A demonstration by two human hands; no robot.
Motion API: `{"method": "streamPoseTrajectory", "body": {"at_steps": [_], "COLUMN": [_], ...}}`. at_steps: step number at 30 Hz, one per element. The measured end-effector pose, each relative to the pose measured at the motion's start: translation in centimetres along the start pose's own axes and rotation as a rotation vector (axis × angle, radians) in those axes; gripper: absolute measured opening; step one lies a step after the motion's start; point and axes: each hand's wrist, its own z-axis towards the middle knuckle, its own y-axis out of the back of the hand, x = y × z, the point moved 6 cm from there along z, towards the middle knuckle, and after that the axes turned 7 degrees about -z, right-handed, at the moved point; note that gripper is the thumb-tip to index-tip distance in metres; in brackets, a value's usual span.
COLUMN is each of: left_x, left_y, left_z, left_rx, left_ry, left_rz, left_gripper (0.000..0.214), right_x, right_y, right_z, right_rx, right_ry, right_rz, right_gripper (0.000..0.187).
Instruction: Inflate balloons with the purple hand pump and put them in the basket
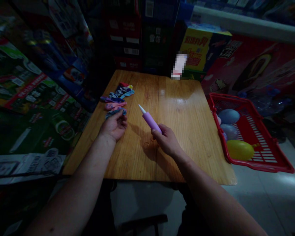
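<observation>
My right hand (167, 139) is wrapped round a purple balloon pump (151, 122), whose white tapered nozzle points up and to the left above the table. Over at the table's left side, my left hand (114, 125) has its fingers curled, with a flat blue patterned balloon (111, 113) pinched at its neck. Just beyond that hand lies a pink uninflated balloon (113, 106). Farther back are a dark purple balloon (110, 99) and a loose heap of limp balloons (121, 90) in blue, red and yellow.
The wooden table (179, 114) has thin dark loops (149, 142) on it, partly in shadow. At right, a red basket (263, 137) holds several inflated balloons, one a yellow balloon (239, 150). Stacked boxes (127, 42) border the back; green cartons (46, 131) crowd the left.
</observation>
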Motion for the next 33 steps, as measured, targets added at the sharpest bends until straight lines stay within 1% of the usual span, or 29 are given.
{"method": "streamPoseTrajectory", "body": {"at_steps": [2, 5, 12, 17, 22, 26, 29, 33], "left_x": [0.9, 1.5, 1.8, 2.2, 2.5, 2.8, 3.1, 3.5], "left_y": [-0.1, -0.1, -0.2, -0.3, -0.5, -0.5, -0.4, -0.4], "left_z": [-0.1, -0.4, -1.0, -1.1, -1.5, -1.7, -1.7, -1.9], "left_rx": [0.027, 0.045, 0.086, 0.099, 0.144, 0.174, 0.184, 0.200], "left_ry": [0.017, -0.005, -0.036, -0.050, -0.047, -0.045, -0.047, -0.031], "left_rz": [0.028, 0.076, 0.131, 0.173, 0.212, 0.222, 0.233, 0.246], "left_gripper": [0.011, 0.013, 0.017, 0.015, 0.012, 0.015, 0.019, 0.023], "right_x": [0.2, 0.4, 0.0, -0.1, -0.2, 0.0, 0.2, 0.3], "right_y": [-0.1, -0.2, -0.7, -1.0, -1.2, -1.2, -1.0, -0.8], "right_z": [-0.4, -1.0, -1.1, -0.9, -0.8, -0.9, -1.0, -1.1], "right_rx": [-0.009, -0.010, -0.003, -0.002, 0.013, 0.004, -0.021, -0.041], "right_ry": [0.041, 0.090, 0.076, 0.080, 0.069, 0.066, 0.047, 0.038], "right_rz": [-0.116, -0.192, -0.270, -0.298, -0.327, -0.304, -0.297, -0.316], "right_gripper": [0.019, 0.016, 0.015, 0.017, 0.019, 0.015, 0.019, 0.018]}}
